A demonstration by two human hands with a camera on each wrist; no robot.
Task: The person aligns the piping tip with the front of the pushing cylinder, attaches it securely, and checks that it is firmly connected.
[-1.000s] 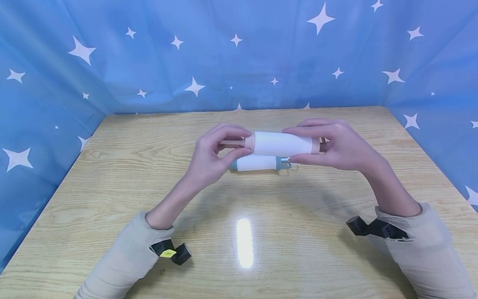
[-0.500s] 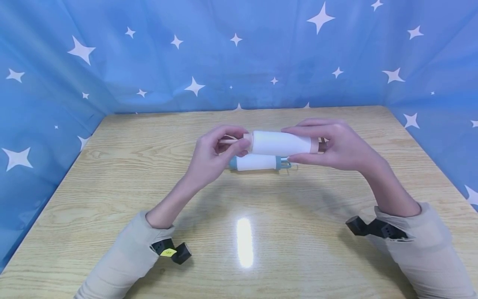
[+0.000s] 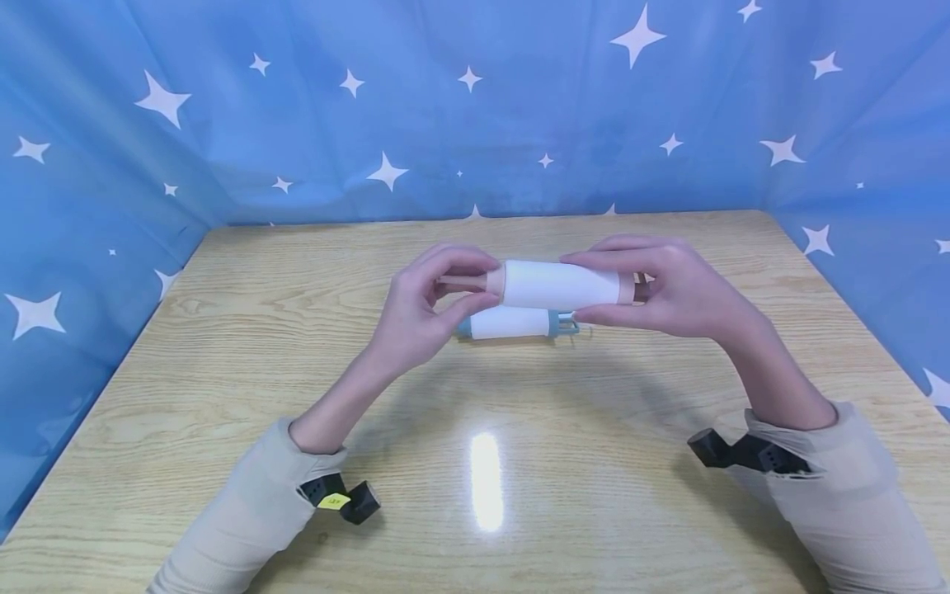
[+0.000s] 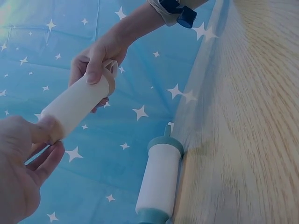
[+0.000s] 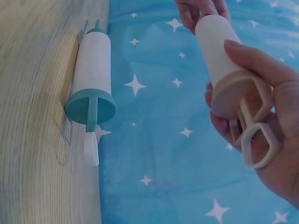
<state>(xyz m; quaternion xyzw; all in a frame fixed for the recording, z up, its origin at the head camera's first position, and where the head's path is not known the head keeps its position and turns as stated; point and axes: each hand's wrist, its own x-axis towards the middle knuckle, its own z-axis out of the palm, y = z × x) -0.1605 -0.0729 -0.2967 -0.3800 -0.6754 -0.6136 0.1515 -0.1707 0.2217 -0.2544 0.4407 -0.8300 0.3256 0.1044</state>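
A piping syringe with a white barrel (image 3: 560, 285) and beige ends is held level above the table. My left hand (image 3: 416, 309) pinches the beige cap (image 3: 495, 283) at its left end between thumb and fingers. Around the barrel's other end, my right hand (image 3: 671, 289) grips with its thumb along the white part. A beige plunger ring (image 5: 258, 144) and finger loops stick out by the right palm in the right wrist view. Behind and below lies a second piping syringe (image 3: 510, 324), white with teal ends, partly covered by the left hand and the held syringe.
The wooden table (image 3: 297, 272) ends at a blue curtain (image 3: 475, 115) with white stars. In the right wrist view, a white pull tab (image 5: 91, 149) extends from the teal syringe's plunger end. Black wrist cameras (image 3: 359, 503) sit on both sleeves.
The left thumb lay higher across the cap half a second ago and is now back at its lower edge, with the fingertips further forward on top. The right hand looks unmoved.
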